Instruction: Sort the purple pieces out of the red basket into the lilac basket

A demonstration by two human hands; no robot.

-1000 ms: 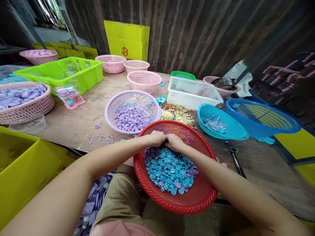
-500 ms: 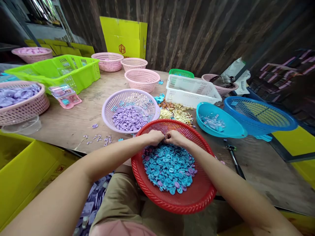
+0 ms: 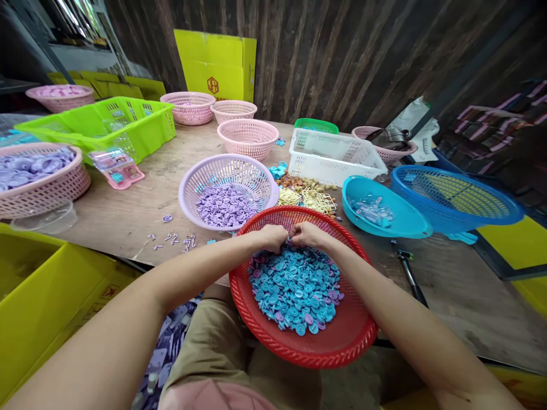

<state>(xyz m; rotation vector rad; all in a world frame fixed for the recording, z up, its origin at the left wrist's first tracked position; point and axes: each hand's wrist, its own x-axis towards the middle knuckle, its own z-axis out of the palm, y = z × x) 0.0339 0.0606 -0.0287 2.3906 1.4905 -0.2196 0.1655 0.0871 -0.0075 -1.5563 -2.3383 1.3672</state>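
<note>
A red basket [image 3: 346, 336] sits tilted at the table's front edge, over my lap. In it lies a heap of small round blue plastic pieces [image 3: 294, 290] with spiral faces, and a few purple ones [image 3: 333, 295] among them. Over the far side of the heap my left hand [image 3: 273, 238] is closed, its fingertips turned inward and hidden. Close beside it my right hand [image 3: 305, 233] is closed too, knuckles up. Whatever the fingers pinch cannot be made out. Just behind stands a lilac basket [image 3: 188, 196] with purple round pieces [image 3: 226, 206].
Right of the red basket are a turquoise basin [image 3: 410, 222] with clear pieces, a blue basket [image 3: 499, 210] and a black-handled tool [image 3: 412, 279]. Behind stand a white crate [image 3: 333, 165] and pink baskets [image 3: 248, 149]. A lime crate [image 3: 145, 134] and yellow carton [image 3: 77, 279] are left.
My hands stay together over the heap, with the fingers shifting slightly. The whole view has moved a little, so things appear slightly further right.
</note>
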